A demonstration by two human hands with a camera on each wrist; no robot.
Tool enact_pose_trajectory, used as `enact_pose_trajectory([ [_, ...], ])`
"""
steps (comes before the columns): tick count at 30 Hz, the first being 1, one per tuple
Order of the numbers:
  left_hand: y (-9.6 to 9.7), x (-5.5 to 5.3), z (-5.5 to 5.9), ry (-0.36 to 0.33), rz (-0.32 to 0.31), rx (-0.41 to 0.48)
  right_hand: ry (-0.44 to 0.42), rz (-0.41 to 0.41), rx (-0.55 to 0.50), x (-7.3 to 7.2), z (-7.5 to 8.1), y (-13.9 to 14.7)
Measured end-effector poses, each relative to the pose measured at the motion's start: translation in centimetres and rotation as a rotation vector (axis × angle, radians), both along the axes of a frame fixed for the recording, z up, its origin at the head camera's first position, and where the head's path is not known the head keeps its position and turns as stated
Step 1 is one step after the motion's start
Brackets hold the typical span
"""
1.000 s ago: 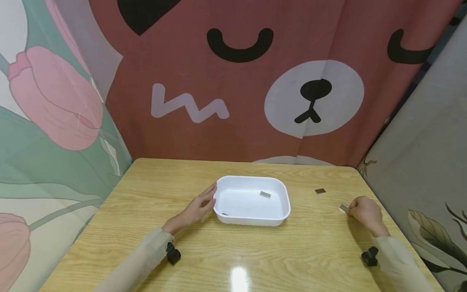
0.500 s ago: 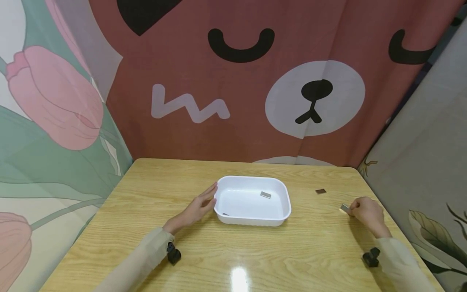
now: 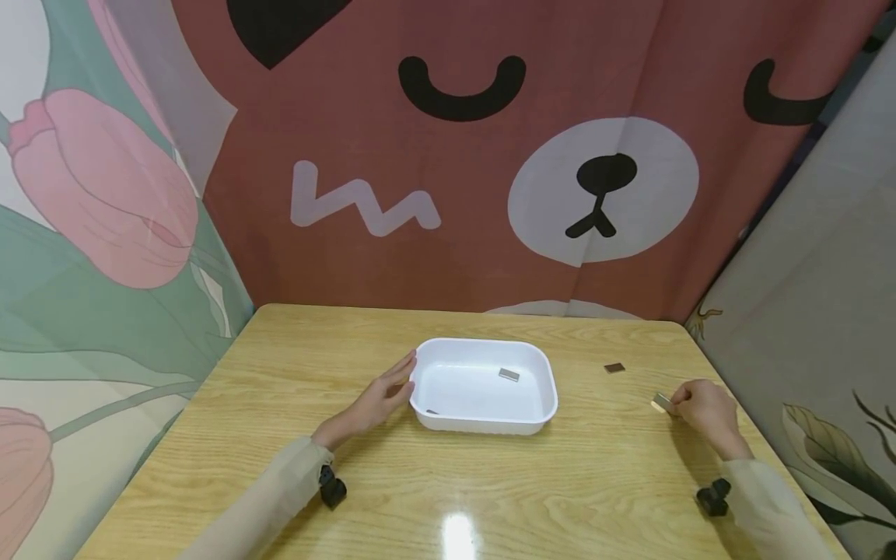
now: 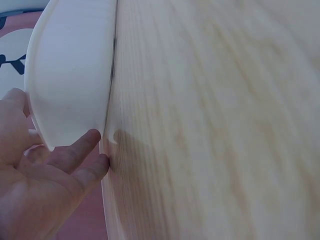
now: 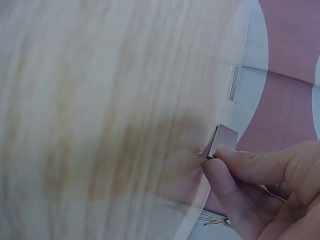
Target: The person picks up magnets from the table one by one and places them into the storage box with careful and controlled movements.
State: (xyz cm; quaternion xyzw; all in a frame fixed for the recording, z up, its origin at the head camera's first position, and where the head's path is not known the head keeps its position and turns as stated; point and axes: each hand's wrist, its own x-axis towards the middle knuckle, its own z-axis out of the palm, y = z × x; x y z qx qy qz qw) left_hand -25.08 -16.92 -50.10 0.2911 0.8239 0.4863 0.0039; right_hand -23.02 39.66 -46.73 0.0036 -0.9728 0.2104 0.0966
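My left hand (image 3: 378,400) rests with its fingers extended against the left end of a white plastic tray (image 3: 462,425). In the left wrist view, fingertips (image 4: 92,137) lie along the tray's outer wall, close to the tabletop. My right hand (image 3: 703,416) pinches a small, flat, silver rectangular metal piece (image 5: 225,139) between thumb and forefinger, low over the table on the right. Inside the tray lies a similar silver piece (image 3: 509,374). Another small dark piece (image 3: 432,412) shows only partly behind the tray's near wall.
A dark brown rectangular piece (image 3: 614,368) lies flat on the wooden table (image 3: 392,498), between the tray and my right hand. Behind the table hangs a printed bear curtain (image 3: 476,264). More patterned curtains stand at the left and right sides.
My right hand has shifted very slightly, and the pinched metal piece tilts a little, with a brighter glint at its lower edge. The left hand and the tray stay in place.
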Motion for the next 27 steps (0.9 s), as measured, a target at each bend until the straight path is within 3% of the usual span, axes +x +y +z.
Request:
enact_pose_trajectory([
  [12,0.0,0.1,0.2,-0.003,-0.007,0.008,0.031,-0.002,-0.001,-0.2,-0.5,0.1],
  [19,0.5,2.1,3.6,-0.02,-0.015,-0.014,0.04,-0.007,-0.011,0.0,-0.2,-0.3],
  [27,0.5,2.3,3.8,-0.026,-0.011,-0.012,0.019,-0.017,-0.018,0.0,0.0,-0.7],
])
